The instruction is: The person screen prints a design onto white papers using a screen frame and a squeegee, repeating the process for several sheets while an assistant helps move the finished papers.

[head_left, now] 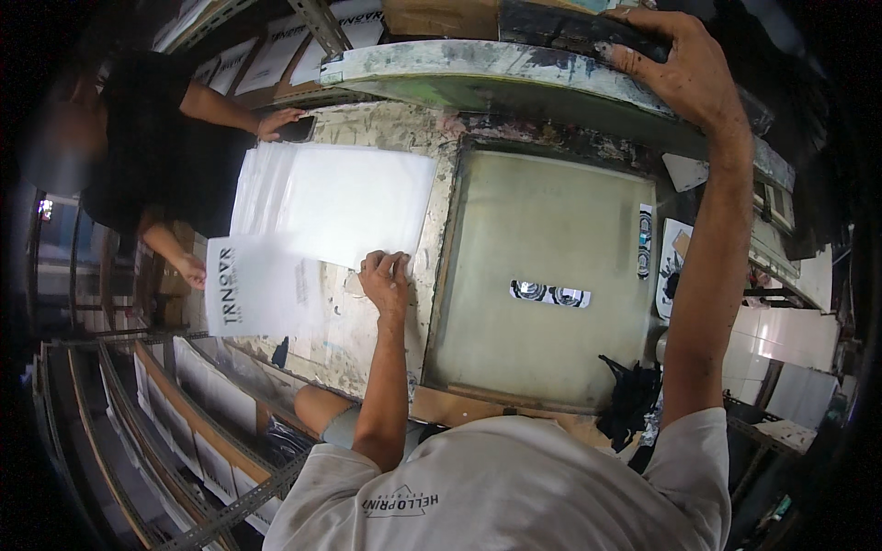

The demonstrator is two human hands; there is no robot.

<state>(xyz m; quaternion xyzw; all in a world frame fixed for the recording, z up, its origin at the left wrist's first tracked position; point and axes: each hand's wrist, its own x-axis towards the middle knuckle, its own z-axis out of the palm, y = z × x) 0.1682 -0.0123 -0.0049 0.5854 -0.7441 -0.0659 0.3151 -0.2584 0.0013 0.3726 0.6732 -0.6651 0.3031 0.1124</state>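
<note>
White smooth sheets (358,197), left fingers (372,265) touching, grip unclear; right fingers (654,18) clasping black bar (570,30).

To your left stands a co-worker (165,138) in black, with a dark phone (299,129) close by. A metal rack (239,503) fills your lower left. By your right side bunches a black rag (630,399), pale tiles (770,332) further right.

Left of the pale green panel (551,220), my left hand (386,283) touches white sheets (358,193) at their near edge. Beyond the panel, my right hand (684,73) grips a dark bar (551,28).
</note>
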